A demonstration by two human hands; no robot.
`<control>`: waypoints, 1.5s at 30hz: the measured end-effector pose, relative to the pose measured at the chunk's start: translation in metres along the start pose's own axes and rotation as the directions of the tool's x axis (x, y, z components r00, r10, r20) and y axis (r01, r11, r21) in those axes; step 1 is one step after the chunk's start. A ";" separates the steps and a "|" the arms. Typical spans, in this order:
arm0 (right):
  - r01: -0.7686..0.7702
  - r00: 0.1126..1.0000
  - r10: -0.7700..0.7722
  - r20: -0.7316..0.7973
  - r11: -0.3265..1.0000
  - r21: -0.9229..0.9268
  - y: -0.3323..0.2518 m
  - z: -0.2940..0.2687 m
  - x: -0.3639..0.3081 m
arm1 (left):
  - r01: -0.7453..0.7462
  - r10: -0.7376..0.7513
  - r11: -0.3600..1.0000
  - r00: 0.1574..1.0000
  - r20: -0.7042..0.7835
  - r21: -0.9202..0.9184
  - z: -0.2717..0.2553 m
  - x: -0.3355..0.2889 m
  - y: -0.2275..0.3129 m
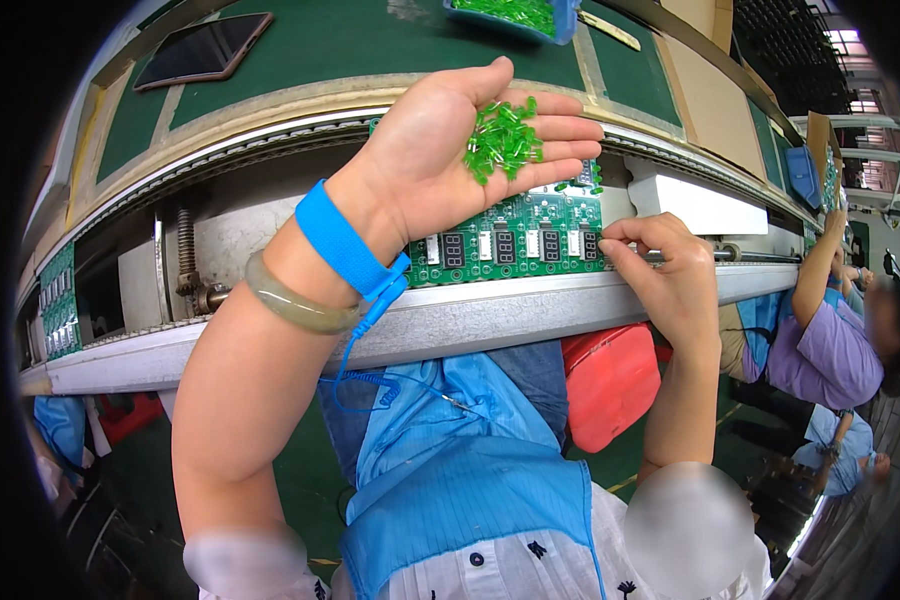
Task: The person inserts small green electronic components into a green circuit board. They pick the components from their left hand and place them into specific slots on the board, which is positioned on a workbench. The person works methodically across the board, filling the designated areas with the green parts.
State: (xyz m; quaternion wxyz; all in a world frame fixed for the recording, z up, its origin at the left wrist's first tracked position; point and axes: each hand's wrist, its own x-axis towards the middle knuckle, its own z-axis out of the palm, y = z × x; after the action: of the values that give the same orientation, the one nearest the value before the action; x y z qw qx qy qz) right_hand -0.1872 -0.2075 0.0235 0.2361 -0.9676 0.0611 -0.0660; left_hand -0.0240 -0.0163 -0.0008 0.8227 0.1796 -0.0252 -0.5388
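I have the left hand (pixel 425 150) palm up above a green rectangular circuit board (pixel 523 212), its fingers stretched out flat and unclenched. A loose heap of small translucent green LEDs (pixel 500 140) with thin metal legs lies across the palm and the lower fingers, and from my view that hand covers part of the board's upper edge. Along the near part of the board I count four dark rectangular digit displays (pixel 503 247), each with an upright white plastic connector (pixel 485 246) just to its left. The right hand (pixel 675 265) is at the board's right end, thumb and forefinger drawn close together beside the last display; the tips show too small for me, so I cannot tell whether they grasp anything. The board lies along a long grey metal rail (pixel 510 302) on the body's side. A bright blue fabric wrist strap (pixel 340 243) circles the left wrist (a smooth grey-green bangle (pixel 295 300) sits just behind it). On the green bench top beyond, I see a blue plastic bin (pixel 567 24) of more green LEDs and, well to the left, a dark flat phone (pixel 202 50). Below the rail is a red stool (pixel 610 385).
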 end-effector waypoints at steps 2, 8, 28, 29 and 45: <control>-0.026 1.000 0.026 0.005 0.999 0.025 0.001 0.002 -0.001 | -0.003 0.003 1.000 1.000 0.002 -0.001 0.000 -0.001 0.000; -0.022 0.995 0.029 -0.092 0.997 0.079 0.004 -0.002 0.004 | 0.003 -0.003 1.000 1.000 0.003 0.024 0.001 -0.001 -0.001; 0.351 0.912 -0.349 -0.216 0.936 -0.033 -0.046 0.021 0.075 | -0.028 0.037 0.998 0.982 -0.186 0.052 0.014 -0.004 -0.006; 0.347 0.914 -0.342 -0.219 0.938 -0.016 -0.046 0.021 0.075 | -0.027 0.034 0.999 0.983 -0.181 0.043 0.013 -0.004 -0.006; -0.074 0.975 0.204 -0.088 0.671 0.737 -0.013 -0.004 0.023 | 0.020 -0.018 0.999 0.999 -0.042 0.043 0.006 -0.002 -0.003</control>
State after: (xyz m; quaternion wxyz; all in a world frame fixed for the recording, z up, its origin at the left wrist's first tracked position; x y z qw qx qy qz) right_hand -0.1640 -0.2013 0.0349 0.6002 -0.7769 0.1226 -0.1456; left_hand -0.0290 -0.0173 0.0043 0.8138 0.2088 -0.0178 -0.5421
